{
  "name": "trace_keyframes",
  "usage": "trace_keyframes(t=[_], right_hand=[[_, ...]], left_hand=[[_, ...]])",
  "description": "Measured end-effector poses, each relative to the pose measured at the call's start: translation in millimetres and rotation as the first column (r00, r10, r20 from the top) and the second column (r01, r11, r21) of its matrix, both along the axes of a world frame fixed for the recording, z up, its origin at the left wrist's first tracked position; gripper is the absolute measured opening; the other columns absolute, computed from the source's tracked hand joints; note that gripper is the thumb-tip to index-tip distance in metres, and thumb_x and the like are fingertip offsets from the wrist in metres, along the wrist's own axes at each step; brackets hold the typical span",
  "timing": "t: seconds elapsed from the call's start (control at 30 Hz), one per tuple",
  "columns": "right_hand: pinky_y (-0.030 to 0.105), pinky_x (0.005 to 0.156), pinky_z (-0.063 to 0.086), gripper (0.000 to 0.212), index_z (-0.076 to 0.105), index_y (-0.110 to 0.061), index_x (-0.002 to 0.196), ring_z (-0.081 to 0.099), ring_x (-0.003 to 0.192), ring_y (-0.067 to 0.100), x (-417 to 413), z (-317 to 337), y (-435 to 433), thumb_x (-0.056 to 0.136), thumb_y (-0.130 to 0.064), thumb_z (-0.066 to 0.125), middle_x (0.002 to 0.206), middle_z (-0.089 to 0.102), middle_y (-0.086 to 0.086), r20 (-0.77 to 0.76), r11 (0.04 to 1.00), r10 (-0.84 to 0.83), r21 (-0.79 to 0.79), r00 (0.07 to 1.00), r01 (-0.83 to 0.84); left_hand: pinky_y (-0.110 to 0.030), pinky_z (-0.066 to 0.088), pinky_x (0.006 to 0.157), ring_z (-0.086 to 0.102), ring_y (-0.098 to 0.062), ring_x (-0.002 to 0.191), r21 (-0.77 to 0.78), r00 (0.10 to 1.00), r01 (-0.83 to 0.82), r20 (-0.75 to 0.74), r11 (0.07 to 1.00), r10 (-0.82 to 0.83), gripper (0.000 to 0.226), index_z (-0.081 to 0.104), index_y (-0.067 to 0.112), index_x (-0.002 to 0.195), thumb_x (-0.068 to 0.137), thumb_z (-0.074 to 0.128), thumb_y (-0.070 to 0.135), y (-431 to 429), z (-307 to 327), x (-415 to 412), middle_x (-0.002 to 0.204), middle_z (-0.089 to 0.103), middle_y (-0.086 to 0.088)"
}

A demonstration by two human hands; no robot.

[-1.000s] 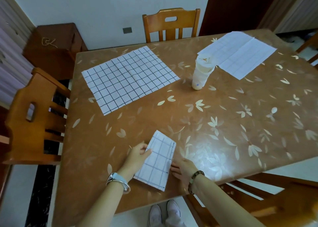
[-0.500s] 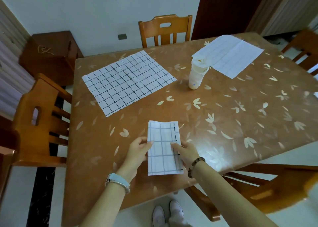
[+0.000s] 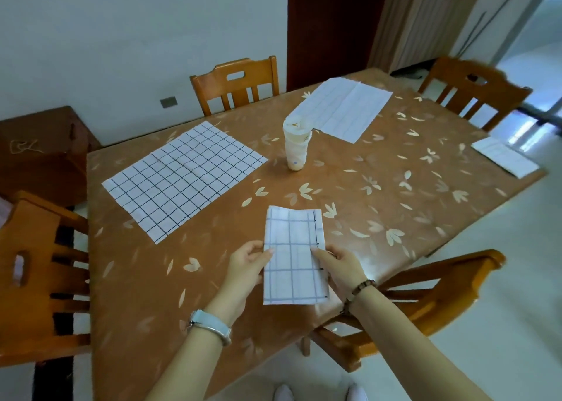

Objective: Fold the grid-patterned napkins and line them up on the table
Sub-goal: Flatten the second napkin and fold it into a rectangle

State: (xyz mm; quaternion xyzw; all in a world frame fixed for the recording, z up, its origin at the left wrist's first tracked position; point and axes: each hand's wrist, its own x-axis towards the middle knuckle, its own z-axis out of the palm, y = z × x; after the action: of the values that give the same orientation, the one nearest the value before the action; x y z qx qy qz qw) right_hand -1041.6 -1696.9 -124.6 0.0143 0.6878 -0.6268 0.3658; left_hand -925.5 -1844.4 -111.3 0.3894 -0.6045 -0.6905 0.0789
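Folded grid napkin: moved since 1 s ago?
Yes. The folded grid napkin slid forward and turned anticlockwise: its far edge now lies past the near corner of the flat grid napkin, formerly short of it.

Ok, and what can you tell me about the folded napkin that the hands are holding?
The folded napkin is a narrow white rectangle of thin cloth with faint blue-grey grid lines and a darker line down its right side. It points away from the person, near the front edge of the table. The left hand holds its left edge, the right hand its right edge. Whether it rests flat is unclear.
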Motion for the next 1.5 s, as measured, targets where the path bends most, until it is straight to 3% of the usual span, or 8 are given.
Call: trace_keyframes(t=[0.1, 0.27, 0.47, 0.57, 0.77, 0.93, 1.07, 1.5], right_hand=[[0.048, 0.087, 0.056, 0.011, 0.068, -0.015, 0.098, 0.070, 0.094, 0.027, -13.6, 12.2, 21.0, 0.089, -0.021, 0.065, 0.099, 0.073, 0.008, -0.049, 0.999, -0.043, 0.015, 0.998, 0.044], [0.048, 0.088, 0.055, 0.010, 0.066, -0.018, 0.097, 0.069, 0.094, 0.027, -41.3, 41.9, 70.6, 0.090, -0.025, 0.064, 0.099, 0.073, 0.007, -0.124, 0.994, -0.103, 0.013, 0.987, 0.105], [0.035, 0.072, 0.061, 0.009, 0.068, -0.015, 0.097, 0.072, 0.085, 0.024, -66.3, 68.8, 150.1, 0.091, -0.019, 0.063, 0.092, 0.074, 0.007, -0.154, 0.971, -0.240, -0.055, 0.958, 0.235], [0.041, 0.078, 0.060, 0.009, 0.069, -0.016, 0.097, 0.072, 0.086, 0.024, -78.1, 72.0, 191.3, 0.090, -0.020, 0.065, 0.092, 0.075, 0.006, -0.138, 0.960, -0.278, -0.070, 0.950, 0.271], [0.039, 0.082, 0.059, 0.011, 0.070, -0.011, 0.098, 0.071, 0.088, 0.023, -105.7, 73.7, 271.4, 0.090, -0.017, 0.064, 0.097, 0.074, 0.009, -0.165, 0.939, -0.342, -0.085, 0.925, 0.332], [0.042, 0.083, 0.058, 0.007, 0.071, -0.013, 0.092, 0.071, 0.091, 0.027, -129.2, 70.3, 337.8, 0.088, -0.016, 0.066, 0.096, 0.074, 0.011, -0.165, 0.914, -0.405, -0.095, 0.899, 0.395], [0.039, 0.080, 0.058, 0.009, 0.070, -0.009, 0.095, 0.071, 0.085, 0.025, -140.1, 64.7, 390.5, 0.089, -0.015, 0.065, 0.095, 0.074, 0.012, -0.155, 0.886, -0.464, -0.082, 0.872, 0.457], [0.037, 0.078, 0.057, 0.010, 0.067, -0.006, 0.096, 0.069, 0.082, 0.023, -170.1, 44.7, 511.4, 0.093, -0.010, 0.058, 0.092, 0.072, 0.011, -0.077, 0.777, -0.628, -0.116, 0.775, 0.618]], left_hand=[[-0.037, 0.058, 0.084, 0.068, -0.018, 0.103, -0.009, 0.998, 0.064, -0.015, 0.998, -0.064, 0.025, 0.061, 0.018, 0.118, 0.095, 0.063, 0.027, 15.2, 11.3, -19.0, 0.111, 0.072, -0.002], [-0.028, 0.054, 0.077, 0.069, -0.014, 0.100, -0.006, 0.988, 0.138, -0.071, 0.990, -0.138, 0.020, 0.064, 0.021, 0.114, 0.094, 0.064, 0.026, 53.8, 32.2, -57.6, 0.105, 0.074, 0.002], [-0.038, 0.058, 0.084, 0.070, -0.021, 0.099, -0.031, 0.962, 0.253, -0.098, 0.967, -0.255, 0.013, 0.066, 0.019, 0.107, 0.095, 0.062, 0.020, 120.9, 54.0, -104.8, 0.104, 0.075, -0.004], [-0.040, 0.057, 0.086, 0.070, -0.020, 0.098, -0.031, 0.949, 0.296, -0.102, 0.955, -0.298, 0.015, 0.066, 0.018, 0.109, 0.096, 0.061, 0.021, 161.0, 60.6, -121.5, 0.104, 0.074, -0.003], [-0.020, 0.054, 0.055, 0.072, -0.007, 0.070, 0.002, 0.934, 0.339, -0.120, 0.941, -0.336, 0.015, 0.064, 0.008, 0.110, 0.098, 0.057, 0.011, 241.6, 67.3, -158.9, 0.101, 0.072, -0.011], [-0.047, 0.056, 0.092, 0.071, -0.026, 0.100, 0.039, 0.919, 0.377, -0.135, 0.925, -0.369, 0.017, 0.066, 0.013, 0.112, 0.096, 0.060, 0.015, 301.7, 60.5, -192.8, 0.108, 0.073, -0.012], [-0.033, 0.056, 0.075, 0.071, -0.019, 0.093, 0.008, 0.889, 0.443, -0.135, 0.897, -0.438, 0.015, 0.066, 0.015, 0.110, 0.097, 0.059, 0.016, 353.4, 52.2, -214.5, 0.102, 0.074, -0.006], [-0.034, 0.054, 0.076, 0.070, -0.024, 0.098, 0.006, 0.788, 0.612, -0.076, 0.790, -0.610, 0.016, 0.066, 0.018, 0.111, 0.098, 0.057, 0.021, 468.4, 33.8, -288.1, 0.104, 0.074, -0.007]])
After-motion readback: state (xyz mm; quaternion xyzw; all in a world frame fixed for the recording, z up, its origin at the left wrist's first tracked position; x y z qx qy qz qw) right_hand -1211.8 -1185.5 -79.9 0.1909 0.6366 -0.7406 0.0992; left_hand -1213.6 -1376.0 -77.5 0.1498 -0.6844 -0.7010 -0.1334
